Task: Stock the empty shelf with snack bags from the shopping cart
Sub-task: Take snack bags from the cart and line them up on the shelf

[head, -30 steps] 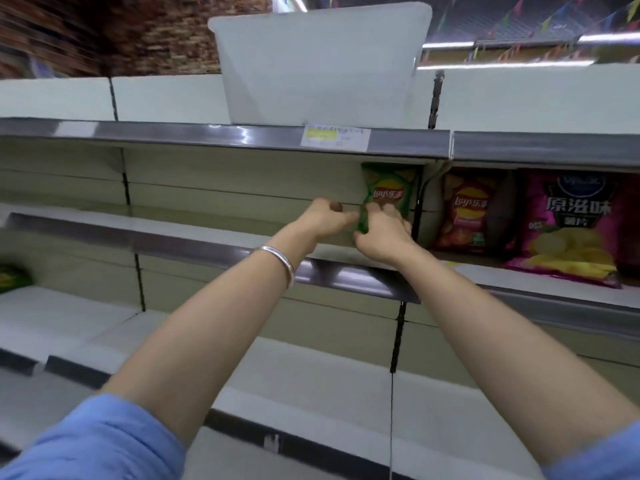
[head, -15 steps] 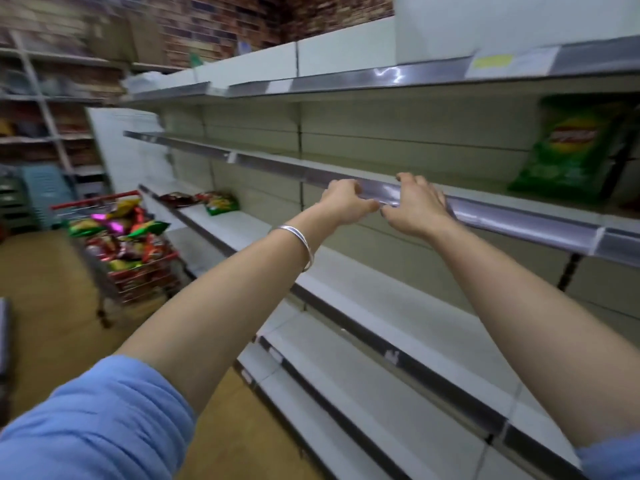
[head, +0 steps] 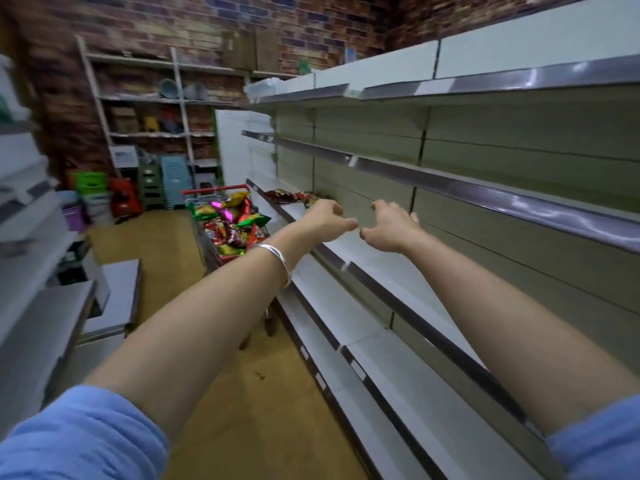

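Brick wall (head: 173,19), wooden floor (head: 166,244), storage rack (head: 145,98)

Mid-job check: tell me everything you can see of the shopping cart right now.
The shopping cart stands on the tan floor down the aisle, close beside the shelving's lower shelf. It looks like a wire basket with a red top rim, heaped with glossy snack bags in red, green, yellow and pink. The left forearm hides its near corner; its wheels are barely visible. Neither hand touches it.

Bright snack bags (head: 231,227) heaped in red cart (head: 217,192) (beside bare shelf (head: 398,271)).
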Demonstrator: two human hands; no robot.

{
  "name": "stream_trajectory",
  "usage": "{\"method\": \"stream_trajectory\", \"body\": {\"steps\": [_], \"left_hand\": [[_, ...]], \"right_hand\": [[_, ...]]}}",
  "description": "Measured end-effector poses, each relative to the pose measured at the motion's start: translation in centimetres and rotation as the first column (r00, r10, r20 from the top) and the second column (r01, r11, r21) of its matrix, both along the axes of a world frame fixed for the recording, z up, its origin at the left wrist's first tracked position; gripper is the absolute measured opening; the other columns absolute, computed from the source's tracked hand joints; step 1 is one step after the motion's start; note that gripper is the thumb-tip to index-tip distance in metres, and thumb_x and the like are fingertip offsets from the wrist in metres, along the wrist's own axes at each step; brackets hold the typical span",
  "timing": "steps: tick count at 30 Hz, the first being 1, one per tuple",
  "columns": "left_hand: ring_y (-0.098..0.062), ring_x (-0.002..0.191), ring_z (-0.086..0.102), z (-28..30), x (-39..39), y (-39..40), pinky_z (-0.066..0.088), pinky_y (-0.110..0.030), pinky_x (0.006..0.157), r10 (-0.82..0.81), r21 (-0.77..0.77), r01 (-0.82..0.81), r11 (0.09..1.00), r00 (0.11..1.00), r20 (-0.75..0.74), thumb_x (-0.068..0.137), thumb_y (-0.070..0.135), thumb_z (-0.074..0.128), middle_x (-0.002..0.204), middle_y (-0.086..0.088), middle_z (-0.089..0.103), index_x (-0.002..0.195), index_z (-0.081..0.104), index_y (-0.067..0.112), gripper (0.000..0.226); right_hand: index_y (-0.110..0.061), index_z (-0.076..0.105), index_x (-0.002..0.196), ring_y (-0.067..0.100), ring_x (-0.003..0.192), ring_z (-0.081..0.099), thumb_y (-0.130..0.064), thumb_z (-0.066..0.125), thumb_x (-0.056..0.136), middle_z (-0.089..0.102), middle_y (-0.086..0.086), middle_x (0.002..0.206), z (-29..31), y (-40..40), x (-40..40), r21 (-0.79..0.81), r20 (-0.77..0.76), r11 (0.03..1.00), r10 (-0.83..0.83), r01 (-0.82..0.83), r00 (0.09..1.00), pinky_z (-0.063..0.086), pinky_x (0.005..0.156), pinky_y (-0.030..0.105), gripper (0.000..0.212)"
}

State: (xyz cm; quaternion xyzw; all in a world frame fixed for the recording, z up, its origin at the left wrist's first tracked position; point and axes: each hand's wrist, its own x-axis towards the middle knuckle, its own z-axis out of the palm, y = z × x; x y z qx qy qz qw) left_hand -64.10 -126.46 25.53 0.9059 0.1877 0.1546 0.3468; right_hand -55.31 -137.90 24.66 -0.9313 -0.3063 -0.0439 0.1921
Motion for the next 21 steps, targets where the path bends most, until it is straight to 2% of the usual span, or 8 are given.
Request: {"method": "stream_trajectory", "body": {"steps": [6, 10, 14, 18, 21], "left_hand": [[-0.023, 0.122, 0.054, -0.9, -1.0, 12.0, 0.045, -0.033, 0.101, 0.049, -0.002, -0.049, 0.999, 0.998, -0.047, 0.094, 0.038, 0.064, 0.139, -0.01, 0.054, 0.141, 0.05, 0.006, 0.058], [-0.017, 0.104, 0.053, -1.5, -0.6, 18.1, 0.046, -0.031, 0.091, 0.083, 0.001, -0.083, 0.997, 0.994, -0.069, 0.097, 0.035, 0.061, 0.114, -0.004, 0.056, 0.134, 0.054, 0.005, 0.048], [-0.026, 0.124, 0.054, -2.8, 1.4, 22.2, 0.046, -0.033, 0.099, 0.078, -0.024, -0.081, 0.996, 0.991, -0.11, 0.096, 0.037, 0.061, 0.138, -0.012, 0.054, 0.142, 0.048, 0.005, 0.057], [-0.026, 0.124, 0.054, -4.1, 5.7, 26.1, 0.047, -0.035, 0.102, 0.079, -0.044, -0.084, 0.995, 0.99, -0.113, 0.096, 0.036, 0.061, 0.137, -0.013, 0.055, 0.139, 0.049, 0.004, 0.055], [-0.023, 0.117, 0.056, -4.8, 9.5, 28.7, 0.048, -0.034, 0.097, 0.094, -0.057, -0.101, 0.993, 0.989, -0.11, 0.097, 0.035, 0.06, 0.134, -0.013, 0.056, 0.137, 0.05, 0.004, 0.052]], "right_hand": [[-0.013, 0.039, 0.145, 0.033, 0.139, 0.038, -0.038, 0.056, 0.093, 0.045, 0.013, 0.147, -1.1, 11.9, 0.3, -0.061, -0.027, 0.995, 0.073, -0.075, 0.997, 0.021, 0.119, 0.05, 0.061], [-0.015, 0.039, 0.146, 0.032, 0.138, 0.038, -0.04, 0.057, 0.092, 0.044, 0.012, 0.148, -1.2, 18.4, 1.7, -0.072, -0.032, 0.992, 0.098, -0.1, 0.995, 0.024, 0.117, 0.048, 0.062], [-0.015, 0.04, 0.143, 0.033, 0.137, 0.038, -0.04, 0.057, 0.093, 0.044, 0.013, 0.146, -1.7, 23.3, 3.9, -0.092, -0.037, 0.988, 0.123, -0.126, 0.992, 0.024, 0.116, 0.049, 0.059], [-0.014, 0.041, 0.142, 0.032, 0.136, 0.039, -0.04, 0.058, 0.094, 0.046, 0.012, 0.145, -2.1, 27.9, 7.8, -0.116, -0.04, 0.982, 0.145, -0.149, 0.989, 0.025, 0.113, 0.046, 0.057], [-0.015, 0.044, 0.14, 0.032, 0.137, 0.038, -0.038, 0.06, 0.093, 0.047, 0.011, 0.145, -2.8, 31.1, 11.9, -0.114, -0.039, 0.981, 0.156, -0.159, 0.987, 0.024, 0.116, 0.048, 0.056]]}}
